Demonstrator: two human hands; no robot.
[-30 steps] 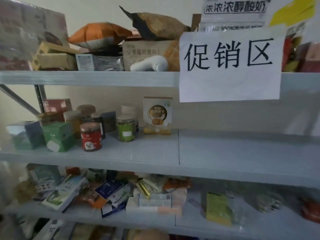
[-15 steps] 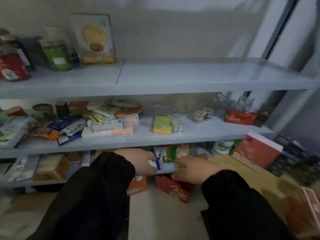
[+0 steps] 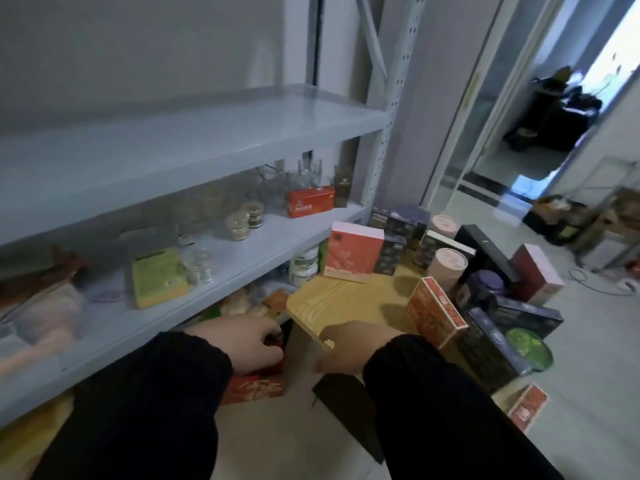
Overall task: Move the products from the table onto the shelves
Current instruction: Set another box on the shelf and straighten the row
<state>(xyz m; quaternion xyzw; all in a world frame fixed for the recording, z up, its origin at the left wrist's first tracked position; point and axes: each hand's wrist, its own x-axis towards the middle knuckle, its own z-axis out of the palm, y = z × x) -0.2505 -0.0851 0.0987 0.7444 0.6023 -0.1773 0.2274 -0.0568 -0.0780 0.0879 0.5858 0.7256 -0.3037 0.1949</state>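
Two filled jars [image 3: 238, 225] on shelf [image 3: 277, 233]; left grip [image 3: 242, 344] around red box [image 3: 256, 388], right grip [image 3: 349, 348] unclear

The shelves [image 3: 207, 133] are showing pale blue-grey all over. On the middle one, a lime packet [image 3: 157, 277] is glowing yellow-green at the left. Farther right, an orange-red box [image 3: 310, 201] is carrying white lettering. The table [image 3: 346, 299] is showing light yellow wood with wavy grain. At its far edge, a coral box [image 3: 353, 252] is wearing a white top, and the pink tubes [image 3: 446, 266] to its right are showing a dusty rose. Nearer, a printed box [image 3: 434, 315] is carrying a busy red-and-cream pattern beside navy-black boxes [image 3: 519, 318], one bearing a bright green disc [image 3: 526, 346]. The sleeves [image 3: 145, 393] are showing plain black. On the floor by the left sleeve, a red and gold box [image 3: 256, 388] is showing gold marks on red.
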